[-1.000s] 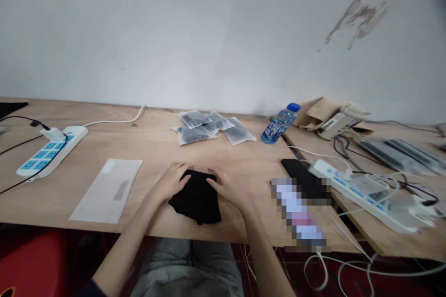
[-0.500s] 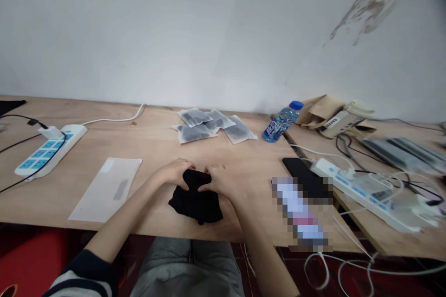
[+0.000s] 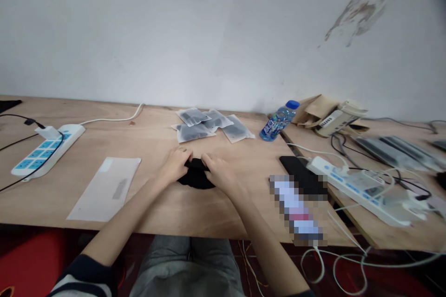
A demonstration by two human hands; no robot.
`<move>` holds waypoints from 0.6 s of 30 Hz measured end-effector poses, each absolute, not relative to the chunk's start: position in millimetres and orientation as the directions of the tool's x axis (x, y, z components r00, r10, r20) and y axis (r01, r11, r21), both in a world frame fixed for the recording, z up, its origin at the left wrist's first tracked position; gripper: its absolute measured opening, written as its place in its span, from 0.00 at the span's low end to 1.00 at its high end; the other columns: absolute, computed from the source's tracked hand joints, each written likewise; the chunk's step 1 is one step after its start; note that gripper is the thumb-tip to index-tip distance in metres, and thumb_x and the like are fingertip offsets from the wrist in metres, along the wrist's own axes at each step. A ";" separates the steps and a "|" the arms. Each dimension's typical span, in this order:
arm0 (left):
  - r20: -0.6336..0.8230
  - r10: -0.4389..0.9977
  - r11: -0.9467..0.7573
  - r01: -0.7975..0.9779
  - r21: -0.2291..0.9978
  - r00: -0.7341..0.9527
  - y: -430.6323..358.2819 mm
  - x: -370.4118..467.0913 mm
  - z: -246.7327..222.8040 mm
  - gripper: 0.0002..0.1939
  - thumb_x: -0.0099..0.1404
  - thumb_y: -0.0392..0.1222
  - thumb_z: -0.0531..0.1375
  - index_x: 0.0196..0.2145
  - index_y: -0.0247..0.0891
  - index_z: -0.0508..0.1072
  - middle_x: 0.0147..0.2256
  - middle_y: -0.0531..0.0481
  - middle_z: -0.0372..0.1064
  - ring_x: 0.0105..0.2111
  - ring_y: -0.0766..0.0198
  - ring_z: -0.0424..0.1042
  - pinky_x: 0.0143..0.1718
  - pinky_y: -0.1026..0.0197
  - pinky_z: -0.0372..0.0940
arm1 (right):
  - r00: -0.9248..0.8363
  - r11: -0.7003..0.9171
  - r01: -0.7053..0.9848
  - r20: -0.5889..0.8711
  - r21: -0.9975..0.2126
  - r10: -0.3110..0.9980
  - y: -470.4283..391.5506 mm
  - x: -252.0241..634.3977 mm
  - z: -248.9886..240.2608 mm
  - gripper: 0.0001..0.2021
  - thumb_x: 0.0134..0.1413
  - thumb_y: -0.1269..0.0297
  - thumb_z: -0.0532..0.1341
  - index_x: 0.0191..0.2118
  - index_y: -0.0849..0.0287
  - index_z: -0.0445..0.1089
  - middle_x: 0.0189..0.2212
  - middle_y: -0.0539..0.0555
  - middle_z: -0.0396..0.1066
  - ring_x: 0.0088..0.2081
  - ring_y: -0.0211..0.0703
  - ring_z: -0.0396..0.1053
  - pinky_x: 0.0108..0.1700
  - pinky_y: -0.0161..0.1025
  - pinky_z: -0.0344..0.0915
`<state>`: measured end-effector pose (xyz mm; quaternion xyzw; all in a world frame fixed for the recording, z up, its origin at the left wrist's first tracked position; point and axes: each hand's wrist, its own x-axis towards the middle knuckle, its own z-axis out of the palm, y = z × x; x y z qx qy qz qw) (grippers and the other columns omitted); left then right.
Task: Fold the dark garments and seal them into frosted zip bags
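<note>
A black piece of cloth (image 3: 196, 178) lies bunched on the wooden table between my hands; its exact kind does not show. My left hand (image 3: 176, 165) grips its left upper edge with curled fingers. On the other side my right hand (image 3: 219, 171) is closed on the right upper edge. The fingertips of both hands are partly hidden against the fabric. To the left lies a flat frosted plastic bag (image 3: 104, 190) with a small printed label. Beyond my hands, several frosted bags (image 3: 197, 132) with dark contents are piled together.
A power strip (image 3: 49, 151) with cables lies at left, another (image 3: 358, 190) at right. A blue-capped bottle (image 3: 279, 121) leans tilted near a paper bag (image 3: 315, 109) and a cup (image 3: 340, 118). A black object (image 3: 301, 174) and a pixelated phone (image 3: 296, 211) lie at right. The table's front edge is close.
Both hands have moved slightly away from me with the cloth. The cloth now looks smaller and more folded, its near edge farther from the table's front edge.
</note>
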<state>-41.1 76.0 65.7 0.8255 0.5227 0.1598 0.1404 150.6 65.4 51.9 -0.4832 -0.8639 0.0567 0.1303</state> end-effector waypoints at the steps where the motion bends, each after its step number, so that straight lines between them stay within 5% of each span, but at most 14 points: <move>1: 0.142 0.913 -0.408 0.828 0.386 0.383 67.9 -39.1 63.4 0.17 0.49 0.23 0.53 0.34 0.40 0.68 0.37 0.46 0.68 0.41 0.55 0.67 0.44 0.55 0.60 | -0.498 0.529 0.817 0.185 -0.228 0.848 61.0 153.0 49.7 0.15 0.49 0.80 0.52 0.41 0.60 0.67 0.37 0.57 0.73 0.39 0.46 0.69 0.39 0.38 0.61; 5: 0.219 0.911 -0.406 0.854 0.325 0.349 37.1 -31.5 41.7 0.17 0.54 0.23 0.50 0.37 0.40 0.68 0.38 0.44 0.67 0.42 0.54 0.66 0.45 0.53 0.61 | -0.505 0.574 0.773 0.285 -0.271 0.815 41.1 163.0 33.6 0.22 0.47 0.81 0.51 0.48 0.62 0.65 0.47 0.61 0.72 0.49 0.49 0.69 0.50 0.45 0.65; 11: 0.327 0.875 -0.440 0.869 0.227 0.358 13.4 -35.9 2.9 0.13 0.59 0.26 0.51 0.36 0.40 0.68 0.36 0.45 0.65 0.40 0.54 0.64 0.42 0.53 0.63 | -0.511 0.618 0.723 0.361 -0.309 0.780 11.9 170.2 2.2 0.29 0.49 0.81 0.51 0.59 0.62 0.59 0.59 0.63 0.64 0.62 0.50 0.60 0.62 0.54 0.59; 18: 0.354 0.860 -0.485 0.802 0.348 0.367 -8.1 -49.7 7.7 0.09 0.62 0.40 0.58 0.42 0.39 0.71 0.41 0.45 0.66 0.44 0.54 0.64 0.47 0.50 0.63 | -0.489 0.598 0.692 0.346 -0.405 0.801 -7.1 175.3 -11.4 0.30 0.61 0.55 0.58 0.66 0.60 0.54 0.64 0.63 0.57 0.66 0.55 0.53 0.64 0.58 0.56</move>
